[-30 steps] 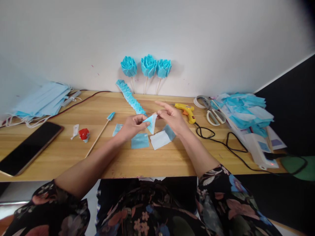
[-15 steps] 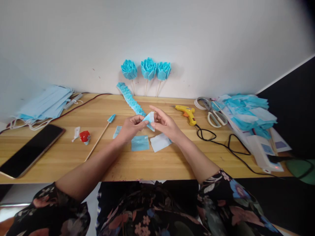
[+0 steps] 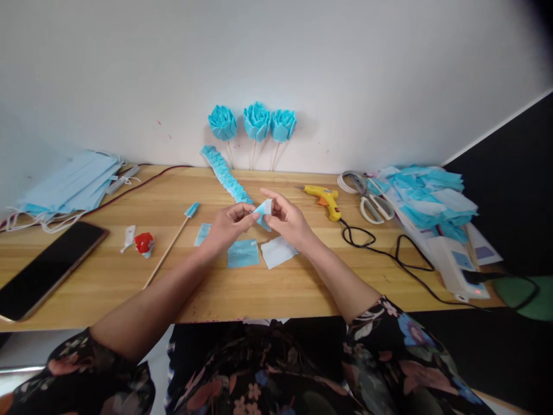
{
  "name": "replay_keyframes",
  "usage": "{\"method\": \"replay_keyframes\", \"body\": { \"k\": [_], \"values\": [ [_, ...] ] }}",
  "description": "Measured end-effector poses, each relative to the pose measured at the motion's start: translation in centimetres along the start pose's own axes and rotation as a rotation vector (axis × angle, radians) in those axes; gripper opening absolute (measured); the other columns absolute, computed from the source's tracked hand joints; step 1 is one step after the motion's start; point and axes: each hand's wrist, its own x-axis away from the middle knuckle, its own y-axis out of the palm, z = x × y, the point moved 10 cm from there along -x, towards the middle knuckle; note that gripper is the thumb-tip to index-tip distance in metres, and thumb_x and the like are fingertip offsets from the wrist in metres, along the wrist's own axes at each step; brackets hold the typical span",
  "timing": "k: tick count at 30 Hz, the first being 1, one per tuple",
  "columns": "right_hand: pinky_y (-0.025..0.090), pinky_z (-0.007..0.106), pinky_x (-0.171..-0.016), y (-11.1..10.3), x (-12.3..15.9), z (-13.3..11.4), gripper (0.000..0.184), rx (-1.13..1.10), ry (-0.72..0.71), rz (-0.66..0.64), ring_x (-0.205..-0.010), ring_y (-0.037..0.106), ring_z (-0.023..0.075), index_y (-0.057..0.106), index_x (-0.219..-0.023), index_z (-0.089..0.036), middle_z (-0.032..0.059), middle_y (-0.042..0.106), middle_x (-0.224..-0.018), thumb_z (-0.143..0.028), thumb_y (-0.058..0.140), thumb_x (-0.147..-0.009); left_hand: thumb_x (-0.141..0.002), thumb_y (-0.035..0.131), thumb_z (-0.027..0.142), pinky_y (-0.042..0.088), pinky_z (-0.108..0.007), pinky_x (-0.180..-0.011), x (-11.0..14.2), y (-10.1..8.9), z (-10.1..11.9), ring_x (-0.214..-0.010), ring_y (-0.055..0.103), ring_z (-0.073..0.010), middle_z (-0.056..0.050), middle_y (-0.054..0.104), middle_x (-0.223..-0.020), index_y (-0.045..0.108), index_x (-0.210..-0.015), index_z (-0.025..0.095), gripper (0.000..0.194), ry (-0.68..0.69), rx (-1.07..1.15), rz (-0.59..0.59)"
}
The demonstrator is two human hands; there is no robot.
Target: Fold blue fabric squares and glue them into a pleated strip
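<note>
Between my two hands is a small folded piece of blue-and-white mask fabric. My left hand pinches its left side between thumb and fingers. On its right side my right hand grips with thumb and bent fingers, the index finger stretched out above. Under and before my hands lie a blue fabric square, a white fabric square and another blue piece, partly covered by my left hand. Just behind my hands a strip of folded blue pieces runs toward the wall.
Three blue fabric flowers on sticks lean on the wall. A blue-tipped stick, red wrapper, phone and masks are left. Right are a yellow glue gun with its cord, scissors and a fabric pile.
My right fingers have closed further over the folded fabric's right side, and less of the white part shows. The whole view has shifted slightly.
</note>
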Motion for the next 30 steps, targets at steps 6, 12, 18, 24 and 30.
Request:
{"method": "replay_keyframes", "body": {
  "k": [6,12,18,24,30],
  "values": [
    [0.044,0.027,-0.065,-0.3,0.0,-0.2,0.061,-0.001,-0.001,0.01,-0.07,0.05,0.0123,0.052,-0.14,-0.025,-0.0035,0.051,-0.081,-0.023,0.061,-0.079,-0.071,0.075,0.038,0.038,-0.028,-0.061,-0.1,-0.8,-0.2,-0.06,0.046,-0.0127,0.003,0.053,-0.06,0.064,-0.071,0.021,0.02,-0.023,0.0,0.047],
    [0.048,0.029,-0.068,-0.2,0.1,-0.7,0.061,0.014,0.016,0.005,-0.072,0.052,0.0138,0.052,-0.139,-0.026,-0.003,0.053,-0.08,-0.022,0.059,-0.079,-0.082,0.064,0.037,0.045,-0.032,-0.073,-0.1,-1.3,0.6,-0.071,0.053,-0.0171,0.0,0.058,-0.068,0.061,-0.067,0.022,0.021,0.076,-0.013,0.069],
    [0.049,0.028,-0.067,0.3,0.2,-0.3,0.062,0.012,0.008,-0.014,-0.072,0.053,0.0136,0.051,-0.141,-0.027,-0.0027,0.055,-0.081,-0.021,0.059,-0.079,-0.078,0.07,0.039,0.047,-0.033,-0.077,0.2,0.3,0.2,-0.079,0.06,-0.0193,-0.002,0.066,-0.081,0.064,-0.084,0.02,0.02,0.022,-0.05,-0.048],
    [0.053,0.032,-0.076,0.8,0.1,-0.6,0.058,-0.049,-0.017,-0.078,-0.08,0.059,0.0154,0.055,-0.138,-0.029,-0.0002,0.063,-0.093,-0.031,0.067,-0.081,-0.077,0.071,0.037,0.045,-0.032,-0.072,-0.1,-0.7,-0.3,-0.07,0.057,-0.0172,-0.001,0.064,-0.072,0.063,-0.072,0.021,0.019,0.027,-0.037,0.035],
    [0.054,0.039,-0.096,-2.1,-0.1,-1.3,0.05,-0.078,-0.032,0.078,-0.108,0.062,0.0207,0.056,-0.136,-0.03,0.005,0.068,-0.113,-0.044,0.063,-0.088,-0.078,0.069,0.034,0.043,-0.03,-0.07,-0.2,-1.7,0.1,-0.065,0.053,-0.0153,0.0,0.06,-0.065,0.063,-0.067,0.02,0.019,0.029,0.049,0.111]
  ]
}}
